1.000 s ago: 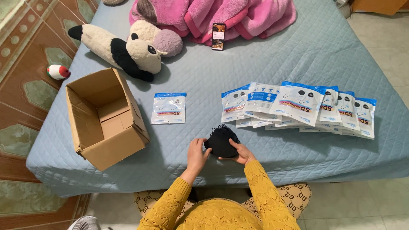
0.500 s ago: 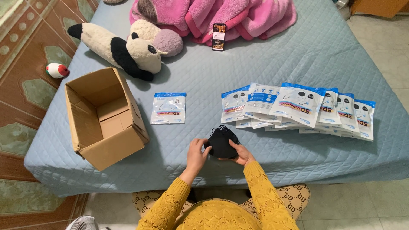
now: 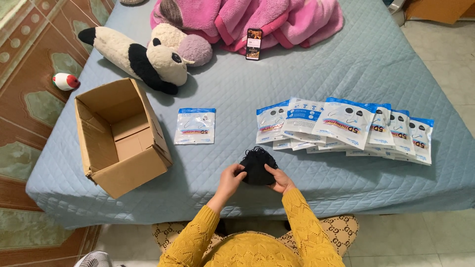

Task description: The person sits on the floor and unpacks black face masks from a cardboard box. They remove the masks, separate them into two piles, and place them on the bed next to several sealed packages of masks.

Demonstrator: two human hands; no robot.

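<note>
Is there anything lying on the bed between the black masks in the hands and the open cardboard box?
Nothing visible does. Both hands hold the black masks, and only bare blue bedspread lies between them and the open cardboard box. The single mask packet lies farther back.

Pink blanket [image 3: 277, 20] cut off at top; rear packets [image 3: 297, 144] mostly overlapped.

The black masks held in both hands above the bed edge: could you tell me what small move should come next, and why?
Probably carry the black masks left, toward the single flat packet lying apart on the blue quilt. The left hand and right hand grip the bundle from both sides, and that packet looks flatter than the overlapped packets, though whether it is empty cannot be told.
</note>
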